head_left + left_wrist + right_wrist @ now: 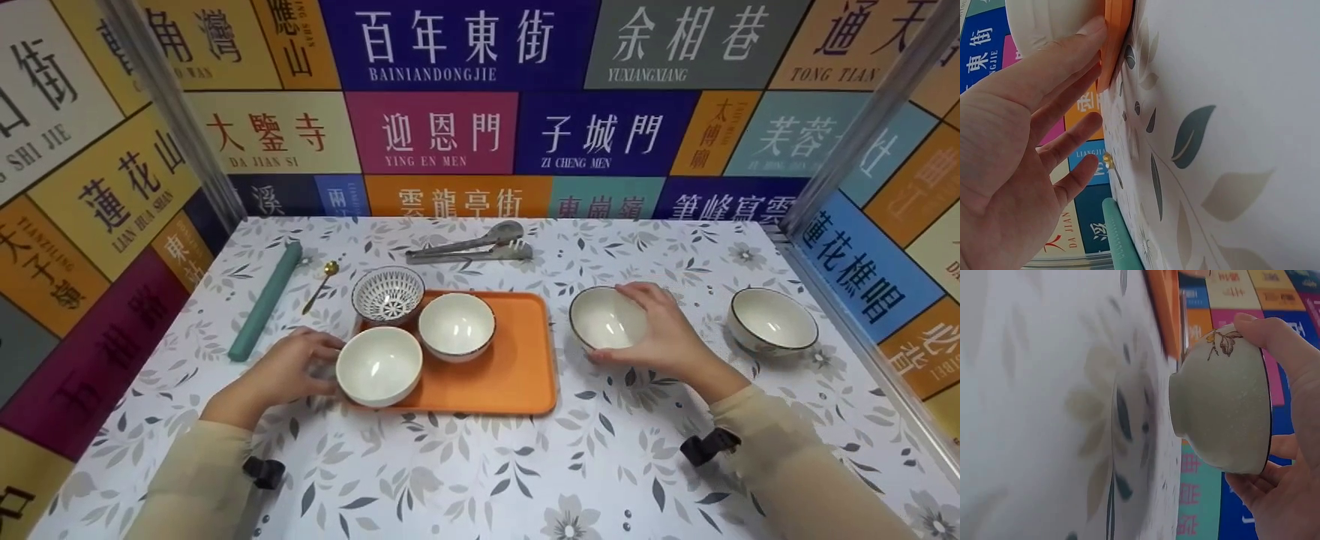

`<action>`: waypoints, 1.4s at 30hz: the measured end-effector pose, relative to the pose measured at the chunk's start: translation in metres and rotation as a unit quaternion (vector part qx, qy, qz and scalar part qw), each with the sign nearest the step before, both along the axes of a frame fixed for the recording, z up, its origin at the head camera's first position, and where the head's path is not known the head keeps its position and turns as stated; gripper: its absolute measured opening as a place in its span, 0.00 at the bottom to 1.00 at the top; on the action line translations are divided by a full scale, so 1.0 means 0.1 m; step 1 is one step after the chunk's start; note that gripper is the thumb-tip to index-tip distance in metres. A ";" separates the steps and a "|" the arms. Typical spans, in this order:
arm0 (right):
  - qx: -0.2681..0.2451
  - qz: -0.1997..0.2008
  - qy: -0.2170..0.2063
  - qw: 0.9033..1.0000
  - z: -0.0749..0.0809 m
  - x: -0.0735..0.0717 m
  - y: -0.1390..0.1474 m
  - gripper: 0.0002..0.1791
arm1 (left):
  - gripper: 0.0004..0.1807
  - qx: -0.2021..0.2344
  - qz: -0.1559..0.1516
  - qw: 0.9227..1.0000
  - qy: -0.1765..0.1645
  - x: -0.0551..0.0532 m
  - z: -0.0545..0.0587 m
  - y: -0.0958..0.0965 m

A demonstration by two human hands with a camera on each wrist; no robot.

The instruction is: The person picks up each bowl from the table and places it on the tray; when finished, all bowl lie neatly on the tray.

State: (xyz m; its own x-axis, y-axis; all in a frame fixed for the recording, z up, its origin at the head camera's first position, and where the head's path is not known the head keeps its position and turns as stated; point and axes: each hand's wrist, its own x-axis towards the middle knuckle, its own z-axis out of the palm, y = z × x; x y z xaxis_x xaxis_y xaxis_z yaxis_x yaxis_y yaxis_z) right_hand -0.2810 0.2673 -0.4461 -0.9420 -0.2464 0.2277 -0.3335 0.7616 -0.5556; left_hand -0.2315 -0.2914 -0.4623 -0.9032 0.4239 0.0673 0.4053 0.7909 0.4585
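My right hand (664,334) grips a cream bowl (604,321) with a dark rim, its thumb and fingers spread across opposite sides. In the right wrist view that bowl (1221,402) bears a small brown leaf design, and a gap shows between its foot and the tablecloth. At the left end of an orange tray (517,356), my left hand (296,364) lies beside a plain cream bowl (379,367), its fingers loosely extended. The left wrist view has the thumb overlapping the tray's edge by that bowl (1053,22). Another cream bowl (457,326) and a black-patterned bowl (389,294) stand behind it.
One more cream bowl (772,322) stands at the far right. Metal tongs (465,247) lie behind the tray. To the left are a small gold spoon (321,286) and a teal stick-shaped object (266,304). Printed panels (431,135) enclose the back and sides of the table.
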 end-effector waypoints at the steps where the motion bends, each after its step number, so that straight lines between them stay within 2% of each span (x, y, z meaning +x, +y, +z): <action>1: -0.004 0.006 -0.001 1.000 0.01 0.03 -0.05 0.66 | 0.25 0.001 0.000 1.000 0.000 0.00 0.00 0.00; 10: -0.033 0.077 -0.002 0.996 0.10 0.30 -0.47 0.64 | 0.25 0.002 0.007 1.000 -0.011 0.01 0.02 0.02; 20: -0.030 0.129 -0.001 0.991 0.02 0.45 -0.77 0.65 | 0.23 -0.003 0.004 1.000 -0.005 0.00 0.02 0.03; 29: -0.039 0.157 -0.008 0.987 -0.04 0.49 -0.92 0.64 | 0.23 0.000 0.006 1.000 -0.006 -0.01 0.00 0.02; 37: -0.021 0.150 -0.031 0.988 -0.10 0.50 -0.95 0.64 | 0.23 -0.001 0.003 1.000 -0.004 -0.02 -0.01 0.01; 42: -0.022 0.162 -0.047 0.985 -0.11 0.51 -0.95 0.65 | 0.23 0.000 0.009 1.000 -0.012 0.00 0.00 0.00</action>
